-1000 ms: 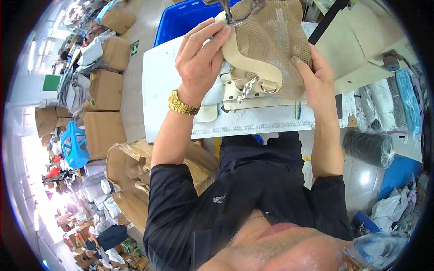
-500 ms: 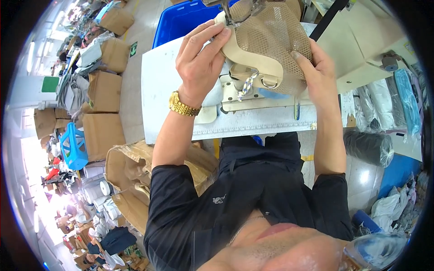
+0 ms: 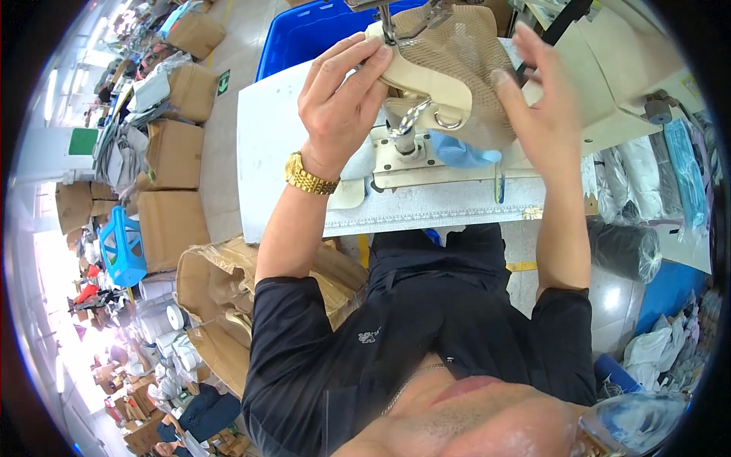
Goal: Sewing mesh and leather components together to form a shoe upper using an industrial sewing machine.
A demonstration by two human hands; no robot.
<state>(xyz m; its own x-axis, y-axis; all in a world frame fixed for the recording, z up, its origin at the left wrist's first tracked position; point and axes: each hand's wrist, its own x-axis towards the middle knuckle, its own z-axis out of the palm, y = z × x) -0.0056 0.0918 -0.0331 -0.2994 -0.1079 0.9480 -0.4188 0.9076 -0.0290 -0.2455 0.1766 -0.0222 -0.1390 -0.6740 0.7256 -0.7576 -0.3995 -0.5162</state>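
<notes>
Left hand [image 3: 339, 103] pinched, fingers [image 3: 335, 71] bent, right hand [image 3: 545, 114] spread, forearms [image 3: 295, 225] stretched forward

White counter [image 3: 266, 152] w/ ruler markings [image 3: 426, 220] along its near edge. On it: a cream sewing machine [image 3: 609, 84], R side; a cream plate [image 3: 445, 177] w/ dark spots, nr the middle; a lt blue item [image 3: 457, 150] over the plate, kind unclear; a slim tool [image 3: 499, 190] btwn that & the ruler edge.
</notes>
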